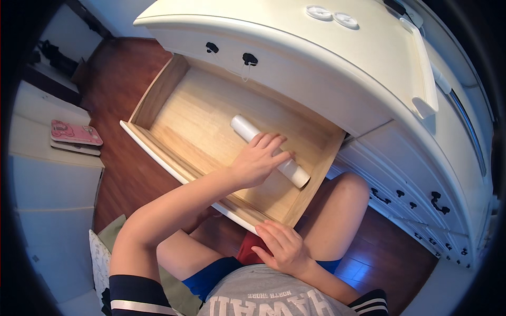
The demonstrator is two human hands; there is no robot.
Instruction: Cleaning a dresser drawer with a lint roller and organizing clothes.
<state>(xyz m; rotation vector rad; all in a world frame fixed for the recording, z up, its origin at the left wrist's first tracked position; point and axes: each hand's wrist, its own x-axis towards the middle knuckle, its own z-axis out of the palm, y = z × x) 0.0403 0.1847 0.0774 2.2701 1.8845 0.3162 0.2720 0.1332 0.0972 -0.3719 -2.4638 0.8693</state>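
A white cylindrical roll (294, 172) lies slantwise on the wooden bottom of a pulled-out drawer (185, 102), its lower end near the drawer's right side wall. Over the middle of the roll is my left hand (257, 162), fingers bent across it; the thumb's contact is hard to make out. My right hand (282, 247) holds no separate object. Its fingertips rest at the top edge of the drawer front (237, 218), near the right corner, with the thumb apart below.
The white dresser (292, 91) has black knobs and handles; a thin cord loop hangs from one knob (250, 59). Two white round plastic pieces (319, 12) and a white tray-like piece (425, 75) lie on top. A pink flat object (75, 132) is at left. My knees flank the drawer's near corner.
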